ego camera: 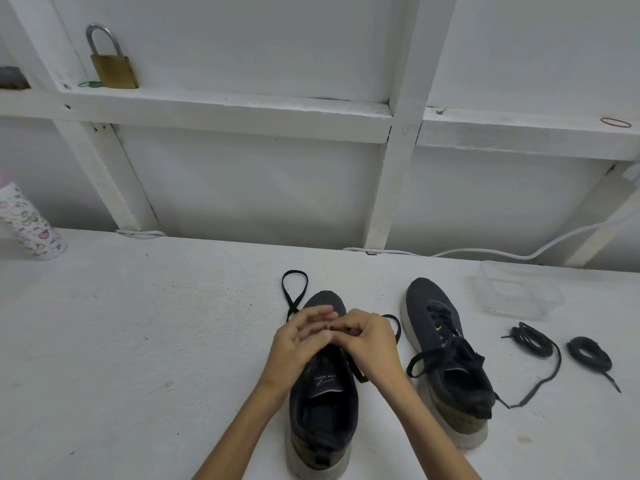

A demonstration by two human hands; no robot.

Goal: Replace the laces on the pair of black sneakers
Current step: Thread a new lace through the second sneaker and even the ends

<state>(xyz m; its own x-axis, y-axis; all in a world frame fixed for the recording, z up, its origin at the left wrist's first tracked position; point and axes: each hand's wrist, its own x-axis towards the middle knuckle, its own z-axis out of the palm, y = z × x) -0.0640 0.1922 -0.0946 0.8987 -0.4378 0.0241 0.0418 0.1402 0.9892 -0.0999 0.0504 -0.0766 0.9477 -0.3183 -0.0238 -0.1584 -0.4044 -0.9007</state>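
Note:
Two black sneakers stand on the white table, toes pointing away from me. Both my hands hover over the front eyelets of the left sneaker (323, 403). My right hand (367, 336) pinches a flat black lace (294, 292) that loops out past the toe on the left and beside my right hand. My left hand (301, 336) is blurred, its fingers partly spread and touching the same spot. The right sneaker (446, 358) stands apart, laced with a flat black lace. Two round black laces lie to its right: one loosely coiled (530, 341), one tightly coiled (588, 353).
A clear plastic container (516, 289) sits at the back right of the table. A patterned bottle (26, 223) stands at the far left. A white cable (485, 252) runs along the wall. A brass padlock (112, 65) rests on the shelf above.

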